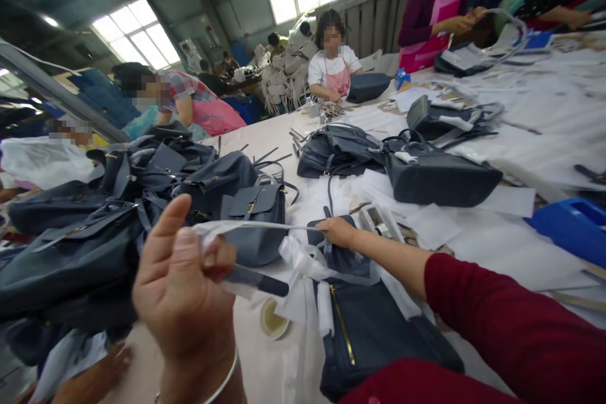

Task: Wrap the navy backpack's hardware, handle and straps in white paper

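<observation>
A thin white wrapping strip (258,225) stretches taut between my two hands. My left hand (184,284), raised at the front, is closed on one end, thumb up. From under its fingers juts a dark strap end (272,284); whether the fingers grip it too is unclear. My right hand (337,231) is closed on the strip's far end, above a dark flap. Below it lies a navy handbag (379,334) with a gold zipper, partly covered by my sleeve. Loose white wrapping (303,262) bunches between the hands, beside a small round dish (273,319).
Navy bags (85,233) are heaped at the left. More bags (440,173) stand across the table (255,341). White sheets and a blue holder (568,227) lie at the right. Co-workers stand around; another person's hand (95,372) shows at lower left.
</observation>
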{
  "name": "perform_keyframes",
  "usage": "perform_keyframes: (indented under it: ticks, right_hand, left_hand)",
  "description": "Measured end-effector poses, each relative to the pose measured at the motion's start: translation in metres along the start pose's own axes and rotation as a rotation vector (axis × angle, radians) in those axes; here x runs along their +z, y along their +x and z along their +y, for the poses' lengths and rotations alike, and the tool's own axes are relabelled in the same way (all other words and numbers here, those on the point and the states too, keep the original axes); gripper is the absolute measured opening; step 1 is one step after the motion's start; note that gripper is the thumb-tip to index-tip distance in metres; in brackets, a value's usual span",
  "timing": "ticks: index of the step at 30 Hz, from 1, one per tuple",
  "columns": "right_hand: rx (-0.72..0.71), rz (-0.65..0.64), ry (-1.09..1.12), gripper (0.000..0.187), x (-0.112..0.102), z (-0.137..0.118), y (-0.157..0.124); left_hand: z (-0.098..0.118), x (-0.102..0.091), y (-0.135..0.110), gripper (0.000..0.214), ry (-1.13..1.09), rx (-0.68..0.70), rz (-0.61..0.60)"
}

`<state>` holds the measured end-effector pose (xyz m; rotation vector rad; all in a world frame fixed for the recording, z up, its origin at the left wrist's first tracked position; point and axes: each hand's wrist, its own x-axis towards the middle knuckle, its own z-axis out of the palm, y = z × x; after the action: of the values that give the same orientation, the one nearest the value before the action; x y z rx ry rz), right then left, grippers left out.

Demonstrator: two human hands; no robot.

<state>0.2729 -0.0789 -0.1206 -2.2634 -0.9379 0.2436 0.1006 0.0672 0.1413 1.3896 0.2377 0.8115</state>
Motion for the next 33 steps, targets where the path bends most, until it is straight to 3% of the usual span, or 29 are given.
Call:
perform_keyframes:
  ticks: [4,7,10,12,14,17,19,21,24,27,29,31,33]
  right_hand:
    - [0.213,0.039,0.052,0.023,0.000,0.040,-0.008]
    - [0.445,0.141,0.096,0.031,-0.001,0.059,-0.006]
    - [0.590,0.125,0.189,0.024,0.006,0.062,-0.001]
    - [0.618,0.093,0.281,0.021,0.011,0.058,-0.002]
    - [0.613,0.073,0.391,0.016,0.012,0.052,-0.006]
    - [0.572,0.049,0.583,0.011,0.004,0.045,-0.015]
    - [0.525,0.041,0.712,0.013,-0.006,0.038,-0.020]
    - [0.465,0.033,0.823,0.017,-0.017,0.027,-0.025]
    - [0.377,0.001,0.935,0.026,-0.035,-0.002,-0.032]
    - [0.145,-0.093,0.923,0.027,-0.048,-0.041,-0.042]
    - [-0.101,-0.143,0.733,0.019,-0.052,-0.066,-0.051]
    - [-0.297,-0.131,0.428,0.014,-0.051,-0.080,-0.060]
    - [-0.326,-0.041,0.176,0.016,-0.049,-0.080,-0.066]
  left_hand:
    - [0.016,0.013,0.018,0.021,-0.029,0.270,0.129]
    - [0.004,0.030,0.049,0.022,0.006,0.391,0.130]
    - [-0.036,0.053,0.096,0.025,0.084,0.389,-0.055]
    - [-0.076,0.063,0.123,0.033,0.300,0.313,-0.193]
    - [-0.118,0.066,0.135,0.048,0.557,0.301,-0.232]
    - [-0.172,0.053,0.109,0.047,0.749,0.217,-0.392]
    - [-0.196,0.040,0.072,0.035,0.716,-0.018,-0.518]
    - [-0.209,0.028,0.032,0.036,0.577,-0.341,-0.578]
    - [-0.208,0.020,-0.005,0.054,0.219,-0.766,-0.593]
    - [-0.187,0.023,-0.007,0.060,-0.098,-0.929,-0.581]
    - [-0.163,0.025,0.004,0.052,-0.231,-0.908,-0.543]
    - [-0.131,0.022,0.017,0.043,-0.324,-0.782,-0.452]
    - [-0.091,0.011,0.028,0.034,-0.378,-0.551,-0.323]
